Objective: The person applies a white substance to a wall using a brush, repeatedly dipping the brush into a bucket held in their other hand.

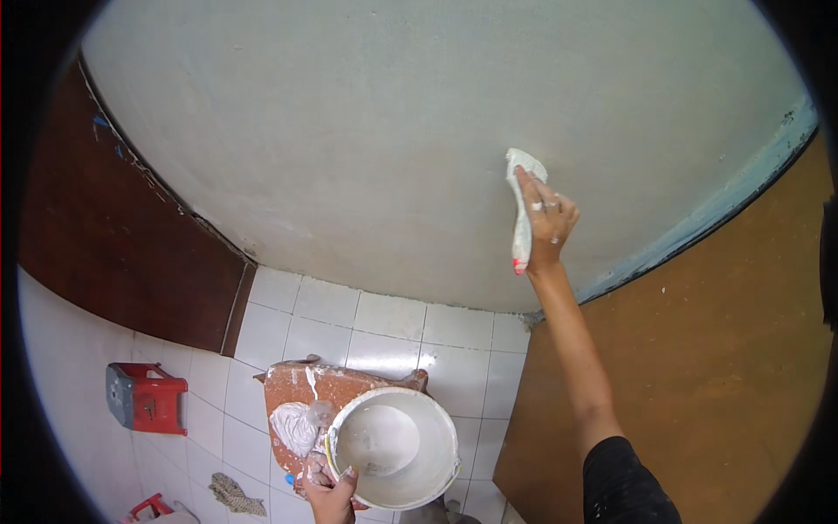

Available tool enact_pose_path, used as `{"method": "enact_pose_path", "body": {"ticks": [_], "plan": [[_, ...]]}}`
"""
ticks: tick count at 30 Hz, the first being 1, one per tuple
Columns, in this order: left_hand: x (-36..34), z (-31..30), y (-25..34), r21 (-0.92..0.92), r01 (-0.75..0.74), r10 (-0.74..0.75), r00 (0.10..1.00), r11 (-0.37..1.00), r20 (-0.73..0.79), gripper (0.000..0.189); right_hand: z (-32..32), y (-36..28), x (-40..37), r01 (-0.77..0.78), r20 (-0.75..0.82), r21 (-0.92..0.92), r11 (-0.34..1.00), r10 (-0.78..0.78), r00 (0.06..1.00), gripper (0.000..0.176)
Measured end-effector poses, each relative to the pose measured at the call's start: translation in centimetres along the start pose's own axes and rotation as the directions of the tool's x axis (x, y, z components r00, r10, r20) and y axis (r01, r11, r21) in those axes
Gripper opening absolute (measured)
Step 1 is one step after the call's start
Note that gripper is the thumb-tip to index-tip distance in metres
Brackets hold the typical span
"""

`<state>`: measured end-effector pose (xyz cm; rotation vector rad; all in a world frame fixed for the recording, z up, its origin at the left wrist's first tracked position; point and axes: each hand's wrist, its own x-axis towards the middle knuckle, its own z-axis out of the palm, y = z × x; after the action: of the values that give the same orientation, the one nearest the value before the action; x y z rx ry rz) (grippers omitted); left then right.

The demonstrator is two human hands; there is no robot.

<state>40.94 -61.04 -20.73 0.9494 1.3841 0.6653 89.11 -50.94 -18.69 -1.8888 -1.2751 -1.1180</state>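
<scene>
My right hand (548,218) is wrapped round a white-coated tool (522,205) with a red end and presses it to the grey-white wall (349,131). White smears mark its fingers. Low in the view, my left hand (330,493) grips the rim of a white bucket (441,441), thumb at the edge. Inside the bucket, whitish material (380,437) lies at the bottom. Beside the bucket, a plastic bag of white paste (294,428) rests on a spattered orange-brown stool (336,382).
A red and grey stool (157,399) stands on the tiled floor (384,327) at the left, with a crumpled cloth (236,494) below it. A dark brown door (131,227) is on the left, a tan wooden panel (681,349) on the right.
</scene>
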Motion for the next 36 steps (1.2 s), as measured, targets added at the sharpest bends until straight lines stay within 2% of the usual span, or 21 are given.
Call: {"method": "enact_pose_path", "body": {"ticks": [1,3,5,8,10,13,14,15,16,17,18,20,21,22,23,25,28,31,32,35,36], "plan": [[-0.2,0.1,0.4,0.01,0.019,-0.018,1.0,1.0,-0.005,0.046,0.9,0.1,-2.1,0.03,0.09,-0.007,1.0,-0.029,0.996,0.054],[0.6,-0.4,-1.5,0.051,-0.081,0.082,0.997,0.995,-0.005,0.046,4.2,0.6,-8.0,0.104,0.247,-0.013,0.994,-0.098,0.964,0.054],[0.8,-0.5,-1.4,0.021,-0.113,0.113,0.994,0.993,-0.007,0.048,5.4,0.4,-12.4,0.126,0.46,0.026,0.992,-0.124,0.879,0.054],[0.3,0.2,0.7,-0.074,-0.087,0.087,0.996,0.993,-0.005,0.047,5.2,0.1,-13.1,-0.081,0.679,0.139,0.987,-0.036,0.733,0.055],[0.4,0.9,2.6,-0.069,-0.131,0.13,0.991,0.989,-0.017,0.037,2.9,-0.2,-10.9,-0.181,0.653,0.165,0.97,0.031,0.757,0.057],[-1.0,3.7,8.8,-0.281,-0.181,0.184,0.983,0.943,-0.014,0.059,-1.2,-0.6,-7.1,-0.365,0.532,0.278,0.889,0.173,0.829,0.054],[-1.9,4.8,12.7,-0.301,-0.123,0.148,0.987,0.946,0.061,0.036,-3.0,-1.2,-5.8,-0.425,0.487,0.331,0.842,0.234,0.842,0.052],[-1.6,5.1,14.5,-0.256,-0.142,0.173,0.979,0.956,0.106,0.035,-4.8,-1.7,-4.3,-0.648,0.537,0.443,0.62,0.395,0.745,0.048],[-1.0,5.3,15.2,-0.214,-0.153,0.187,0.971,0.965,0.15,0.035,-7.5,-2.6,-2.4,-0.794,0.612,0.51,0.331,0.508,0.606,0.045],[-1.4,5.1,15.9,-0.157,-0.159,0.188,0.964,0.975,0.188,0.034,-11.0,-3.9,-0.7,-0.854,0.707,0.521,-0.01,0.566,0.425,0.042],[-1.6,6.0,17.8,-0.206,-0.172,0.212,0.958,0.963,0.191,0.034,-14.8,-5.2,2.9,-0.863,0.716,0.504,-0.015,0.567,0.408,0.043],[-2.5,8.7,21.6,-0.298,-0.184,0.247,0.951,0.937,0.188,0.034,-20.1,-7.0,6.3,-0.835,0.724,0.529,-0.154,0.595,0.349,0.044],[-2.6,9.6,23.1,-0.245,-0.225,0.277,0.939,0.943,0.204,0.032,-22.3,-7.4,7.4,-0.818,0.731,0.532,-0.217,0.606,0.314,0.045],[-3.3,9.6,24.1,-0.174,-0.252,0.286,0.933,0.952,0.216,0.03,-24.3,-7.4,8.2,-0.814,0.734,0.541,-0.212,0.591,0.334,0.047],[-3.9,10.1,24.9,-0.193,-0.256,0.298,0.925,0.947,0.235,0.028,-26.6,-7.8,9.8,-0.788,0.774,0.523,-0.323,0.567,0.282,0.045],[-4.6,11.7,26.6,-0.242,-0.294,0.356,0.894,0.924,0.272,0.024,-29.3,-7.5,10.2,-0.782,0.716,0.601,-0.168,0.549,0.432,0.046],[-6.5,13.7,28.0,-0.314,-0.355,0.444,0.848,0.881,0.288,0.024,-31.9,-7.7,11.4,-0.773,0.655,0.634,0.028,0.513,0.556,0.041],[-8.7,15.1,28.4,-0.254,-0.403,0.469,0.825,0.879,0.315,0.024,-33.4,-7.6,13.1,-0.836,0.711,0.458,0.303,0.439,0.549,0.033],[-9.6,15.6,28.6,-0.25,-0.41,0.474,0.823,0.877,0.313,0.025,-33.0,-8.0,12.6,-0.809,0.623,0.468,0.355,0.517,0.587,0.028],[-12.2,16.9,28.7,-0.223,-0.451,0.501,0.815,0.864,0.292,0.025,-35.0,-7.9,14.9,-0.659,0.68,0.066,0.749,0.45,0.579,0.034],[-12.7,17.2,28.6,-0.217,-0.454,0.502,0.808,0.864,0.308,0.025,-34.6,-7.7,14.0,-0.651,0.649,0.107,0.751,0.444,0.618,0.037]]}}
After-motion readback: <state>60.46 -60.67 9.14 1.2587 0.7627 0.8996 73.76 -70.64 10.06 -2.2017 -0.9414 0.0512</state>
